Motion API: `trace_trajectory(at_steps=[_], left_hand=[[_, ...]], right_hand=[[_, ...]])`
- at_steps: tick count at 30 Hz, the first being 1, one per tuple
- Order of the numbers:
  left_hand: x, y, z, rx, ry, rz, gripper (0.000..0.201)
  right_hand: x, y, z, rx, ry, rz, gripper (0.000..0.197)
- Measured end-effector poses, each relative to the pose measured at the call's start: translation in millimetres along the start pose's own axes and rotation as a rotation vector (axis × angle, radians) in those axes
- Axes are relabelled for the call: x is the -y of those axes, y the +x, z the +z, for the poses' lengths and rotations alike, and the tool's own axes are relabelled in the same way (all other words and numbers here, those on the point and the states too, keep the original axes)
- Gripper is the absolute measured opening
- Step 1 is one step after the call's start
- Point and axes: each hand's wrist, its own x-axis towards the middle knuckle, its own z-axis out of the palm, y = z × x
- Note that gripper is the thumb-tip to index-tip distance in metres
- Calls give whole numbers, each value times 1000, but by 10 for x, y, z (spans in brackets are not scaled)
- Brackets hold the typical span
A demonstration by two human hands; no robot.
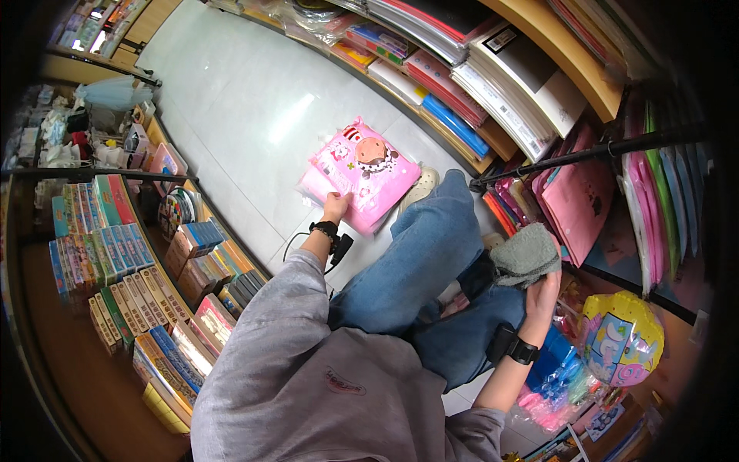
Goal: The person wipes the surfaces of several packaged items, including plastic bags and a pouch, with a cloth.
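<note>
My left hand [336,206] grips the near edge of a pink, glossy, flat plastic pouch with a printed cartoon cow face [362,171]. My thumb lies near that edge; the other fingers are mostly hidden, so I cannot tell how far they reach beneath. The pouch is out in front of me over the pale grey tiled floor [231,154], just beside my cream clog-style shoe [422,187]; whether it rests on the tiles or hangs above them, I cannot tell.

My right hand [544,292] holds a grey-green, rough-textured fabric cloth [526,256], bunched against my curled fingers. It sits off to my right, near the upright pink plastic folders [576,204] on the shelf, and well apart from the pouch.

As far as I can judge, I am partway through: the pouch is clear of the shelves and in my grasp, and the cloth is ready in the other hand. What seems left is bringing the two together, if that is not already done, and finding the pouch a place. Its printed face looks clean, yet nothing shows whether the cloth has passed over it.
</note>
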Motion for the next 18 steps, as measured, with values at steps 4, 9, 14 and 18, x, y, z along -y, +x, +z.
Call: trace_trajectory(at_steps=[4,9,14,18], left_hand=[[93,245,133,3,-82,-128,64],[347,425,181,-78,-5,-111,50],[51,75,108,64,-331,-90,33],[39,-96,-212,257,-640,-272,34]], right_hand=[[11,-30,-45,-37,-12,-21,39],[23,-11,-41,-80,-27,22,41],[-1,38,-42,-84,-31,15,42],[-4,84,62,-74,-51,18,41]])
